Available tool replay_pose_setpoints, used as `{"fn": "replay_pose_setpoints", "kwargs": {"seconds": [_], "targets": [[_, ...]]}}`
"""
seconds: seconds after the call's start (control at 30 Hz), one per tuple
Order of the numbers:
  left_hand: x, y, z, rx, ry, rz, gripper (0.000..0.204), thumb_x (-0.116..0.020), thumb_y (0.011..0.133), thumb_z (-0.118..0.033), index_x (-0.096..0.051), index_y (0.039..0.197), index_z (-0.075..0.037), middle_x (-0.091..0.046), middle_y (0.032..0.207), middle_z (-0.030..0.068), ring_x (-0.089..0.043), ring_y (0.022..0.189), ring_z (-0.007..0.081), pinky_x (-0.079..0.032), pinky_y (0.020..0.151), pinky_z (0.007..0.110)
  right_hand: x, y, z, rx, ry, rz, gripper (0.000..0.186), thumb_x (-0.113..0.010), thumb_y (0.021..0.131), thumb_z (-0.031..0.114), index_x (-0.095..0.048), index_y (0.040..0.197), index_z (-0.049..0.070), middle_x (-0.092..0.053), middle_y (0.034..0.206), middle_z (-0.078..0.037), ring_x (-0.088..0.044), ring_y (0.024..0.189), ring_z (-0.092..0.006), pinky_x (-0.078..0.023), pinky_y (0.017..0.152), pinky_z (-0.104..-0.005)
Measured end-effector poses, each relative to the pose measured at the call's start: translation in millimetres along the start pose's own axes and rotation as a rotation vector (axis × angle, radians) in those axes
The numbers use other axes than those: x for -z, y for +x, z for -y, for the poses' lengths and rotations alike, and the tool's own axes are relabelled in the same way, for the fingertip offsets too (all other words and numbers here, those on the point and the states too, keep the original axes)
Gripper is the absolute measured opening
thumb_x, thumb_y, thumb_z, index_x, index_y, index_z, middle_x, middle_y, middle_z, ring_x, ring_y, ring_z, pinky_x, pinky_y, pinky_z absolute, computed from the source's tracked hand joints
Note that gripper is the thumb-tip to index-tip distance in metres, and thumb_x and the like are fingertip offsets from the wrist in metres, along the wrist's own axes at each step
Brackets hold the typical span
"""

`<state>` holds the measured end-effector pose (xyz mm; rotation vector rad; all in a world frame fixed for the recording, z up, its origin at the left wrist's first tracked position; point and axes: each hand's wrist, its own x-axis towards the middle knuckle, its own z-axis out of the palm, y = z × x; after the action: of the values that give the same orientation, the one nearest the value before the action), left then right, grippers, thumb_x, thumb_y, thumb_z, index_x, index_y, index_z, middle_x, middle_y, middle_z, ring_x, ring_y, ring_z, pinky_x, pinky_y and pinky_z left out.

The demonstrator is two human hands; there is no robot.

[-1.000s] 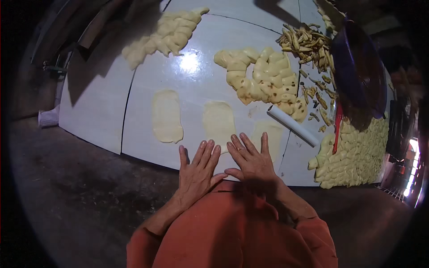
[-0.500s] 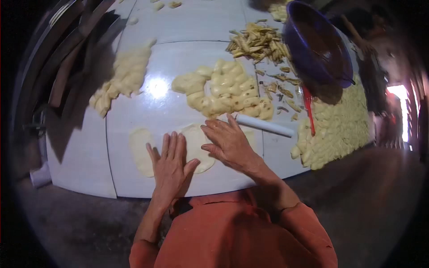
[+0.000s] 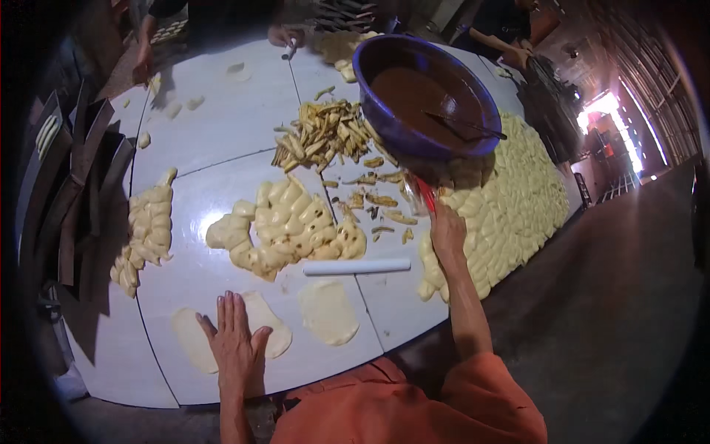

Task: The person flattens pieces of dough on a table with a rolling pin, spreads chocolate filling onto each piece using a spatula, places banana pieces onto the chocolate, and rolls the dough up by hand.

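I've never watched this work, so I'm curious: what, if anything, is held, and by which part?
The right hand is at the near end of the red tool; whether it grips it cannot be told. The left hand holds nothing.

Bright tabletop (image 3: 222,140), gloomy room!
And there's the glare: a hot white patch flaring off that pale surface left of centre, while the floor (image 3: 592,318) sinks into murk. Over on the right, daylight blazes through an opening (image 3: 610,111), blown out white with a purplish haze around it. The left hand (image 3: 235,340) throws a soft shadow to its right; a heavier one darkens the table's left side, and the purple bowl (image 3: 414,152) shades its base. Far-side figures (image 3: 503,22) look dim, straight edges bow, and black swallows the corners!
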<state>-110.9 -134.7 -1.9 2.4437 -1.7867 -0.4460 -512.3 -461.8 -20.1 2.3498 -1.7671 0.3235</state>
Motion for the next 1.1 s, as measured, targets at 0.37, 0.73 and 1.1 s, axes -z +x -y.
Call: {"fn": "replay_pose_setpoints", "kwargs": {"seconds": [0.37, 0.73, 1.1], "targets": [[-31.6, -56.7, -66.2, 0.54, -0.047, -0.106, 0.081, -0.055, 0.103, -0.037, -0.021, 0.164, 0.002, -0.013, 0.171, 0.029, -0.01, 0.16, 0.0435, -0.003, 0.123, 0.069, 142.9, 85.9, -37.0, -0.094, 0.664, -0.167, 0.03, -0.063, 0.103, 0.022, -0.068, 0.127, 0.006, -0.074, 0.102, -0.018, -0.073, 0.09, -0.0309, -0.055, 0.082, -0.041], [-78.7, -69.2, -80.7, 0.843, 0.062, -0.248, 0.077, -0.047, 0.108, -0.046, -0.02, 0.166, -0.002, -0.013, 0.172, 0.0266, -0.009, 0.161, 0.0413, 0.0, 0.123, 0.068, 38.0, 256.4, -31.8, 0.592, 0.174, 0.235, 0.027, -0.075, 0.09, 0.03, -0.079, 0.114, 0.016, -0.077, 0.096, -0.015, -0.073, 0.097, -0.0366, -0.056, 0.084, -0.0476], [-78.4, -73.8, -81.8, 0.817, 0.022, -0.396, 0.073, -0.05, 0.107, -0.04, -0.026, 0.164, 0.0, -0.028, 0.169, 0.0217, -0.015, 0.16, 0.0399, -0.002, 0.127, 0.061, 57.7, 272.2, -59.8, 0.41, 0.757, 0.664, 0.045, -0.079, 0.089, 0.031, -0.075, 0.12, 0.0, -0.078, 0.095, -0.012, -0.071, 0.085, -0.0189, -0.054, 0.08, -0.0365]]}}
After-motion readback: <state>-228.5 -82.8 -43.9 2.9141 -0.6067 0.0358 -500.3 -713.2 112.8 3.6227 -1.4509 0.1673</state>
